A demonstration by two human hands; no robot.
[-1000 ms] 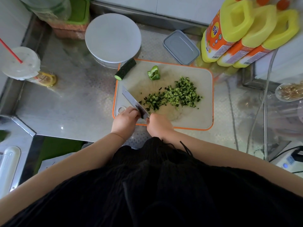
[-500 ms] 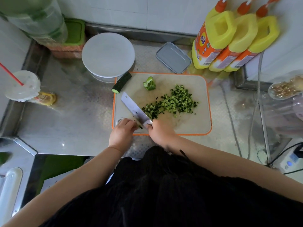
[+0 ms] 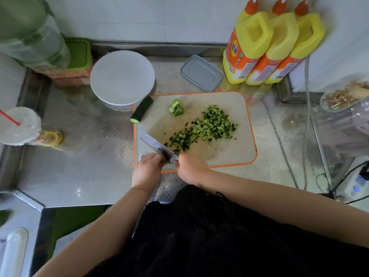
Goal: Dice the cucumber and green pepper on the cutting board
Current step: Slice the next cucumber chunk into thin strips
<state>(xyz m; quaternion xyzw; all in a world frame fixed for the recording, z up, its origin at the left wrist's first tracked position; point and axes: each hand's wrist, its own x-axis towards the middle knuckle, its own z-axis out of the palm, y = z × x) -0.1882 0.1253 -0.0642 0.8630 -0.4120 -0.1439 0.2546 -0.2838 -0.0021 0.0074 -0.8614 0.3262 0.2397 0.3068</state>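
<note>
Steel table (image 3: 83, 166) w/ a white, orange-rimmed cutting board (image 3: 235, 108) lying flat on it, right in front of the person. Big white round lid (image 3: 122, 78) sits just behind the board's far-left corner. Three yellow bottles (image 3: 273, 48) lean together vs. the back wall at the right, a grey lidded container (image 3: 201, 75) just beside them. At the far left, a plastic cup w/ red straw (image 3: 19, 125).

On the board: pile of diced cucumber (image 3: 207, 126) spread across the middle, its near-left edge by the blade. Knife (image 3: 154, 143) lies at an angle over the near-left part of the board, tip pointing far-left. Uncut cucumber piece (image 3: 141, 111) hangs over the board's far-left edge, one end off onto the table. Green pepper chunk (image 3: 175, 107) is on the board near the far edge, apart from the dice.

Right hand (image 3: 191, 166) has its grip curled round the knife handle at the near edge. Left hand (image 3: 148, 168) is beside it, fingers bent and touching the blade near the heel; can't tell if it pinches anything under there.
</note>
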